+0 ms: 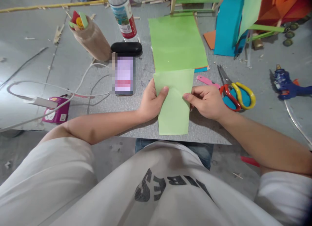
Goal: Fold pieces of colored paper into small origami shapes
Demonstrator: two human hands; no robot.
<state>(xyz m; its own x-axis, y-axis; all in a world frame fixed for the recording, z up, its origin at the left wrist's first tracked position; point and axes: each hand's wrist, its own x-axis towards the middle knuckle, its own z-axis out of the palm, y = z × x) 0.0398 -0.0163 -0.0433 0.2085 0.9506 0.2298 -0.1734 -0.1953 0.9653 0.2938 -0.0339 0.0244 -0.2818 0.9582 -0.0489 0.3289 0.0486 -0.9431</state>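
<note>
White shirt cloth (151, 213) is seen nearest the camera. Left of the hands, a phone (124, 71) is laid down. By the left hand (152, 100), partly curled, one side of a pale green paper (174, 117) is pinched under the thumb. Between the hands, the sheet is best kept flat, with light, even pressure, so that creases are avoided. By the right hand (207, 100), loosely curled, the opposite edge is pinched. Just right of it, scissors (237, 96) are seen.

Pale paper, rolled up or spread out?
The pale paper is spread out: its broad face shows between the left hand and right hand. Whether it is doubled, I cannot tell.
</note>
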